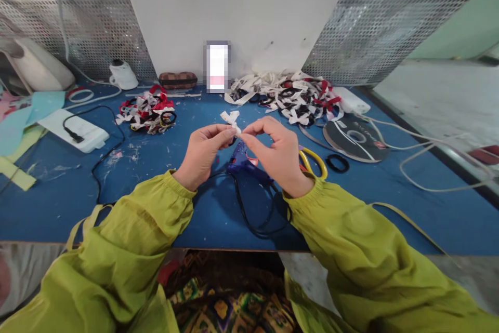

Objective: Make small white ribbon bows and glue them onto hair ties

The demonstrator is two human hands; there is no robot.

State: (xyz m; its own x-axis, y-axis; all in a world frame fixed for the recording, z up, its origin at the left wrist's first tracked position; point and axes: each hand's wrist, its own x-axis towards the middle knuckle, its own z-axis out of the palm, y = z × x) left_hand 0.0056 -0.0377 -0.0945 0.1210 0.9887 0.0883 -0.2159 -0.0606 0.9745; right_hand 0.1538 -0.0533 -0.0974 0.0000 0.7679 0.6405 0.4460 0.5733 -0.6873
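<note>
A small white ribbon bow is pinched between both hands above the middle of the blue table. My left hand closes thumb and fingertips on its lower left side. From the right, my right hand pinches the bow's lower end between thumb and forefinger. A dark bit shows under the left fingertips, too small to make out. Below the hands lies a blue glue gun with a black cord, partly covered by the right hand. Yellow-handled scissors rest behind the right wrist.
Piles of white ribbon bows and of red and white hair ties lie at the back. A phone leans against the wall. Right are a black spool, a black hair tie and white cables; left, a white power strip.
</note>
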